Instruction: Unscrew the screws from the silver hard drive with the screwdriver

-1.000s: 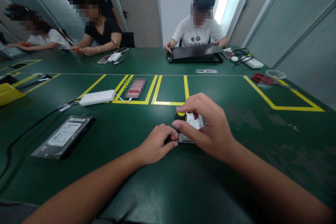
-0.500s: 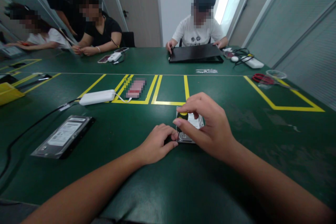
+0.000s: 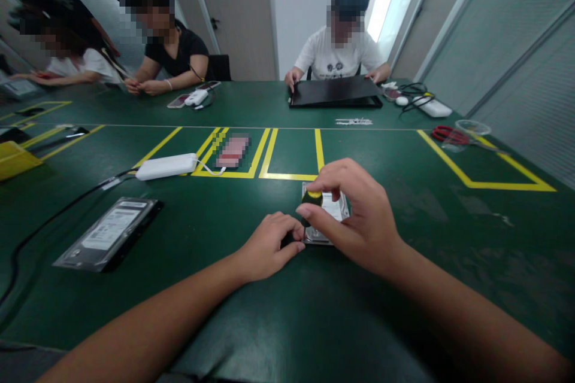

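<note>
A small metal hard drive with a white label lies on the green table in front of me. My right hand pinches a black and yellow screwdriver between thumb and forefinger, upright over the drive's left part. The screwdriver's tip is too small to make out. My left hand rests on the table at the drive's near left corner, its thumb and fingertips close together against the edge and the foot of the screwdriver. What its fingertips grip, if anything, is hidden.
Another hard drive lies at the left. Behind it are a white power strip with a black cable and a phone. Across the green table, a person holds a black panel. Red cable lies at the right.
The screwdriver's handle has turned or tilted slightly in my right hand. My left hand keeps its place. At the back left, a standing person has moved left.
</note>
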Demonstrator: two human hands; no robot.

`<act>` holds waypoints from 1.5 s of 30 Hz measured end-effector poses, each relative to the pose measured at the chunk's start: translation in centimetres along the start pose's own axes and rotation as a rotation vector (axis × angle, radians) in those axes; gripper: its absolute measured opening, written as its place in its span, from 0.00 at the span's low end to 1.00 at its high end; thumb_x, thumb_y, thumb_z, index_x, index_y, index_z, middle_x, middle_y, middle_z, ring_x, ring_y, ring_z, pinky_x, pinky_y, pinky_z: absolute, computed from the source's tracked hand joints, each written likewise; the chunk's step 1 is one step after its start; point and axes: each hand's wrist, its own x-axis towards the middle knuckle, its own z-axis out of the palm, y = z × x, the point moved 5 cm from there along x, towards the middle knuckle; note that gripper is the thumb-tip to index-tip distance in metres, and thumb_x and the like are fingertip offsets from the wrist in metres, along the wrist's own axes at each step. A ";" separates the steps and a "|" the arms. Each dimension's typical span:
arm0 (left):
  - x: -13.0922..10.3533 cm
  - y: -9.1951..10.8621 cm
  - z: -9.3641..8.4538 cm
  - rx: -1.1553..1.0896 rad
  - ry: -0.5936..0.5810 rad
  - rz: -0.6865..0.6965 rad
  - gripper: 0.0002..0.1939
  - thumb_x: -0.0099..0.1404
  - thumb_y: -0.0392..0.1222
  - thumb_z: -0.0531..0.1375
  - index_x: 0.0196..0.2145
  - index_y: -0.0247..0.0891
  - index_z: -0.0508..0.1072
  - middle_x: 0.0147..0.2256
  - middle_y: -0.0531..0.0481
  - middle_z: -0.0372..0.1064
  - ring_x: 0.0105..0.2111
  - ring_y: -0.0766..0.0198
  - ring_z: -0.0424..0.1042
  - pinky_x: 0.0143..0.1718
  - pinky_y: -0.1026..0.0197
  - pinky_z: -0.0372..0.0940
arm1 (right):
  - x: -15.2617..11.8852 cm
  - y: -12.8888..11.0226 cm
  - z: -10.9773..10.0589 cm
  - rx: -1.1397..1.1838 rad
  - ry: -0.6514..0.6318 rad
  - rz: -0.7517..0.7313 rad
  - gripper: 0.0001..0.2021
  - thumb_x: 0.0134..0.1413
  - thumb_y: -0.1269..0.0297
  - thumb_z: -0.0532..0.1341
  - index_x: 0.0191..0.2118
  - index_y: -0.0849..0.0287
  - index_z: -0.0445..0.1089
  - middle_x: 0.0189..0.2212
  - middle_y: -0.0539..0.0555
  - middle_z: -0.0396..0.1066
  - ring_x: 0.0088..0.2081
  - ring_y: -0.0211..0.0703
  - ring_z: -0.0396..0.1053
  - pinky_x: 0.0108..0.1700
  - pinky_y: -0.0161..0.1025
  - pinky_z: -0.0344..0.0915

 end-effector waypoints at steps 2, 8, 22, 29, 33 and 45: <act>0.0 0.1 0.0 0.000 -0.003 0.002 0.04 0.67 0.41 0.60 0.39 0.40 0.70 0.42 0.50 0.73 0.44 0.56 0.69 0.51 0.51 0.60 | 0.0 0.1 0.0 -0.021 0.011 0.008 0.07 0.54 0.67 0.68 0.38 0.58 0.71 0.33 0.52 0.72 0.38 0.41 0.69 0.40 0.40 0.66; 0.2 0.4 -0.2 0.004 -0.012 0.000 0.04 0.68 0.40 0.61 0.40 0.40 0.70 0.41 0.51 0.73 0.44 0.56 0.69 0.50 0.52 0.59 | -0.2 -0.1 -0.1 -0.040 0.002 0.060 0.05 0.57 0.69 0.62 0.41 0.57 0.70 0.35 0.52 0.74 0.36 0.40 0.70 0.40 0.41 0.67; 0.2 0.4 -0.2 0.003 -0.007 0.001 0.03 0.67 0.40 0.61 0.39 0.40 0.70 0.42 0.51 0.72 0.43 0.57 0.68 0.50 0.52 0.59 | -0.1 0.1 0.1 -0.036 0.007 0.032 0.06 0.57 0.69 0.64 0.40 0.57 0.70 0.35 0.52 0.73 0.38 0.41 0.69 0.40 0.41 0.67; 0.1 0.3 0.0 0.006 -0.025 -0.007 0.05 0.69 0.43 0.60 0.41 0.41 0.70 0.42 0.50 0.72 0.44 0.56 0.68 0.49 0.52 0.59 | -0.2 0.0 0.1 0.008 -0.011 0.048 0.08 0.58 0.70 0.61 0.43 0.56 0.71 0.37 0.53 0.75 0.40 0.43 0.71 0.41 0.44 0.68; 0.1 0.2 -0.1 0.003 -0.009 0.002 0.04 0.68 0.42 0.60 0.39 0.41 0.70 0.40 0.50 0.72 0.43 0.56 0.68 0.49 0.52 0.60 | -0.1 0.2 0.2 0.006 0.001 0.009 0.08 0.55 0.66 0.67 0.41 0.56 0.71 0.35 0.53 0.73 0.39 0.43 0.69 0.41 0.42 0.68; 0.1 0.2 0.0 0.003 -0.022 -0.007 0.07 0.68 0.42 0.60 0.44 0.41 0.72 0.45 0.49 0.73 0.47 0.55 0.69 0.52 0.50 0.59 | -0.2 -0.2 0.2 0.029 -0.022 0.029 0.09 0.57 0.72 0.60 0.44 0.57 0.72 0.39 0.54 0.76 0.41 0.43 0.72 0.44 0.44 0.69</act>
